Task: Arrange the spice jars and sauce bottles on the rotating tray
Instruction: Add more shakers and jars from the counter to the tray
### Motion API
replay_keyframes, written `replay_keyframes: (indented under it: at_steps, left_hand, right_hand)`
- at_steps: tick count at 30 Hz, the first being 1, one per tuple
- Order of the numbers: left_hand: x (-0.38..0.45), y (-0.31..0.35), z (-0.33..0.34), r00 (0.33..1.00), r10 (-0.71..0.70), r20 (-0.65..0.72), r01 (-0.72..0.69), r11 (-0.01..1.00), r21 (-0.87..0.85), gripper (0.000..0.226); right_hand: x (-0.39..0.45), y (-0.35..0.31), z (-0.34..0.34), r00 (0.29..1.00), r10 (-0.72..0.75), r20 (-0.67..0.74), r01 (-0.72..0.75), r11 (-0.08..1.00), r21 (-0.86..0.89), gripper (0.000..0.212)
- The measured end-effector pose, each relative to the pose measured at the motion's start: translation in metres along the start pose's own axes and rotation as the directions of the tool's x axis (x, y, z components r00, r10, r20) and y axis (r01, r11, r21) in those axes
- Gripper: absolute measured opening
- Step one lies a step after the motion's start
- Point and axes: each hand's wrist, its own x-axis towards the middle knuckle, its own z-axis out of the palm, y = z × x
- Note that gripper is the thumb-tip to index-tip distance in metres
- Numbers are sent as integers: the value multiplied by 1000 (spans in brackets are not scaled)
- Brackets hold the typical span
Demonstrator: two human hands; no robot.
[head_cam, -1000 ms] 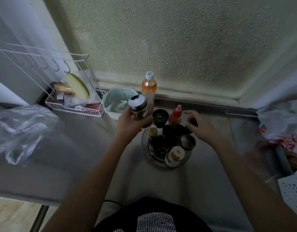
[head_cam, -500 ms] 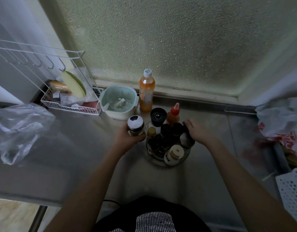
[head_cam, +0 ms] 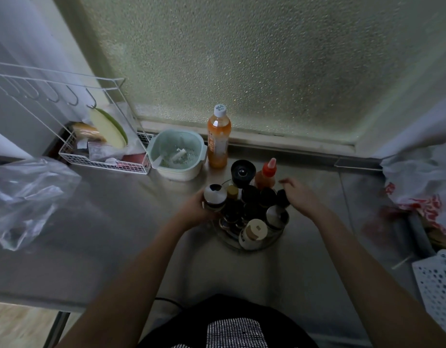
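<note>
Left grip (head_cam: 194,212) wraps the jar (head_cam: 214,198), a silver-lidded one, and we hold it at the left edge of the tray (head_cam: 232,241), pressed up against the bottles already packed there. Our right hand (head_cam: 298,197) hovers loose and unclenched at the tray's right side, fingers beside a dark cap, holding nothing.

We judge the jar is being fitted into a crowded ring, with little room left. Our worry is that nudging it in shoves the neighbours, and the cream-lidded jar (head_cam: 253,233) leaning at the front rim could tip off onto the tabletop (head_cam: 116,222). The tray may also spin under a sideways push, since neither hand clearly steadies it. The sauce bottle (head_cam: 266,174) with its red nozzle and the black grinder (head_cam: 243,172) stand tall at the back and would topple easily.

We cannot tell whether the jar's base sits on the tray or beside it; our fingers and the dim light hide it. Most labels in the dark cluster are unreadable, and the tray's rim shows only at the front.
</note>
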Motion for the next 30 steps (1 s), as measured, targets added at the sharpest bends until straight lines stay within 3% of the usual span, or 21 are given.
replay_keyframes:
  at_steps: [2, 4, 6, 8, 11, 14, 19, 23, 26, 28, 30]
  left_hand:
    - [-1, 2, 4, 999, 28, -31, -27, 999, 39, 61]
    - [-3, 3, 6, 998, 40, -55, -37, 998, 50, 60]
    - [-2, 4, 5, 998, 44, -50, -43, 998, 35, 62]
    - [-2, 4, 2, 998, 38, -50, -37, 999, 26, 65]
    - [-4, 4, -1, 996, 20, -84, -18, 1000, 19, 64]
    - [-6, 5, -6, 993, -25, -118, 27, 999, 17, 62]
    - [-6, 5, -9, 994, -45, -101, 47, 999, 12, 59]
    - [-4, 5, -6, 996, -27, -80, 27, 1000, 7, 60]
    - [-3, 6, -6, 997, -21, -73, 21, 1000, 1, 60]
    - [-3, 6, -6, 996, -27, -79, 26, 1000, -11, 62]
    - [-3, 5, -8, 995, -35, -95, 33, 999, -25, 60]
  right_hand:
    - [0, -4, -3, 987, -139, -85, 151, 977, 152, 39]
    - [-2, -15, -6, 971, -240, -12, 233, 927, 294, 45]
    - [-2, -25, -5, 956, -289, 57, 267, 930, 251, 49]
    - [1, -31, -2, 948, -309, 72, 287, 932, 222, 39]
    - [5, -34, 1, 939, -345, -2, 341, 926, 160, 10]
    - [5, -31, -2, 922, -385, -43, 387, 920, 59, 9]
    - [0, -27, -11, 937, -349, 0, 347, 932, 103, 8]
    - [-7, -24, -13, 969, -229, 94, 203, 952, 229, 40]
    - [-13, -20, -11, 969, -224, 104, 189, 944, 269, 51]
    - [-15, -22, -9, 973, -227, 30, 214, 949, 232, 56]
    - [-20, -27, -6, 932, -284, -226, 316, 941, 119, 50]
